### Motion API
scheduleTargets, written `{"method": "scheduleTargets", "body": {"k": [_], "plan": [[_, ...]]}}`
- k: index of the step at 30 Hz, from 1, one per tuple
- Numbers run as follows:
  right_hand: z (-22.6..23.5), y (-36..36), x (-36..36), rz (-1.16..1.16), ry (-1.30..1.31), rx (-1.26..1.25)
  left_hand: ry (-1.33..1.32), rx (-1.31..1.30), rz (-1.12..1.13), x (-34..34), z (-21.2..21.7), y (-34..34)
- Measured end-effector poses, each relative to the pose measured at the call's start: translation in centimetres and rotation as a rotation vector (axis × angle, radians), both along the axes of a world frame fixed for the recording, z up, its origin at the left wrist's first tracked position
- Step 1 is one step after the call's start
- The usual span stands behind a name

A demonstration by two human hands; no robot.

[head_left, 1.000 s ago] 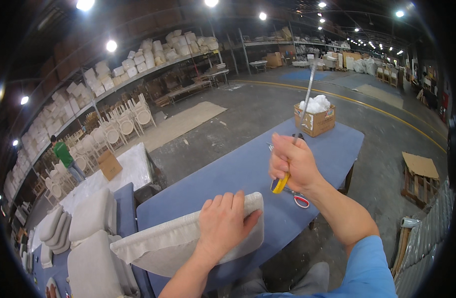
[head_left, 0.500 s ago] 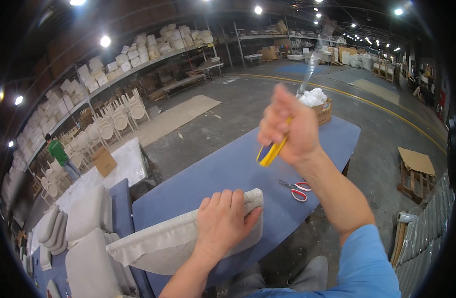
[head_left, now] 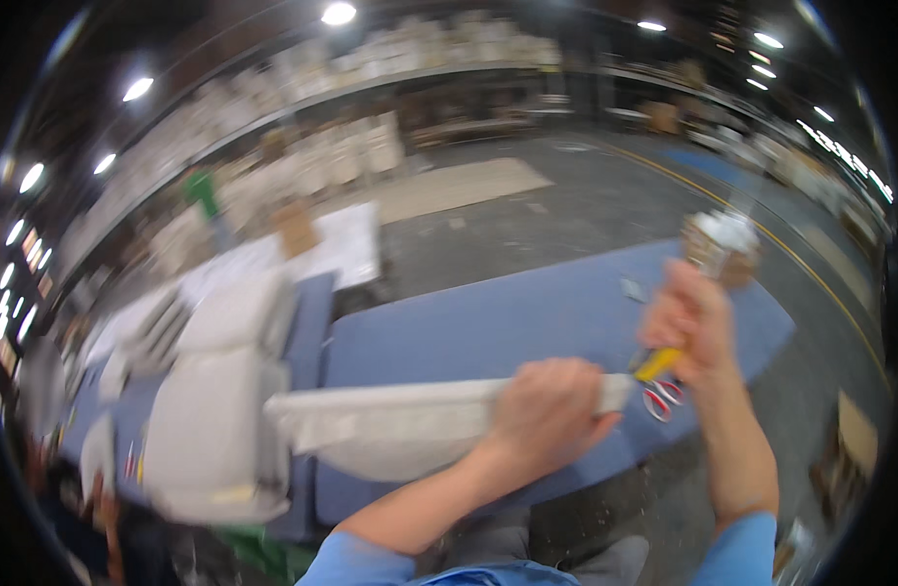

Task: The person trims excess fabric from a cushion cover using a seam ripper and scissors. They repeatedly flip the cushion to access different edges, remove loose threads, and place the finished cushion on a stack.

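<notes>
Conceivably, the right hand [head_left: 698,322], clenched around a yellow-handled tool [head_left: 659,364], could, if swung leftward, scuff the pale, fabric-covered panel [head_left: 400,425] the left hand [head_left: 550,408] grips beside it.

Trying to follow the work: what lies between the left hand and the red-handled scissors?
In the head view, the end of the pale fabric piece juts past the left hand, then a bit of blue tabletop before the scissors.

Pale curved fabric pc [head_left: 395,430] in L grip [head_left: 552,412], tilted yel tool [head_left: 660,364] in R grip [head_left: 695,319]
</notes>
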State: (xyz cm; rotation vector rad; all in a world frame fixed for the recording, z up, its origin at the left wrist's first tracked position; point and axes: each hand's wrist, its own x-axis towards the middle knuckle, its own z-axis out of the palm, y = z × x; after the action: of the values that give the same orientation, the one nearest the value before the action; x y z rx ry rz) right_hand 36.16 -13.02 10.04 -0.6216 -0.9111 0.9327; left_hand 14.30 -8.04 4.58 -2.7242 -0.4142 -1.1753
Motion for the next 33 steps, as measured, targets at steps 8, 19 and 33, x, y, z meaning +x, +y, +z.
{"method": "scheduleTargets", "body": {"k": [8, 19, 33], "plan": [[-14.7, 0.0, 3.6, -0.313, 0.086, -0.347, -0.063, -0.062, -0.017, -0.8, -1.5, 0.6], [-25.3, -0.3, -6.0, -0.222, -0.146, -0.698, -0.546, 0.161, 0.149, -13.1, -0.3, 0.7], [-27.7, -1.7, -7.5, -0.314, 0.166, -0.602, -1.203, -0.451, 0.383, -24.8, -2.3, 9.5]]}}
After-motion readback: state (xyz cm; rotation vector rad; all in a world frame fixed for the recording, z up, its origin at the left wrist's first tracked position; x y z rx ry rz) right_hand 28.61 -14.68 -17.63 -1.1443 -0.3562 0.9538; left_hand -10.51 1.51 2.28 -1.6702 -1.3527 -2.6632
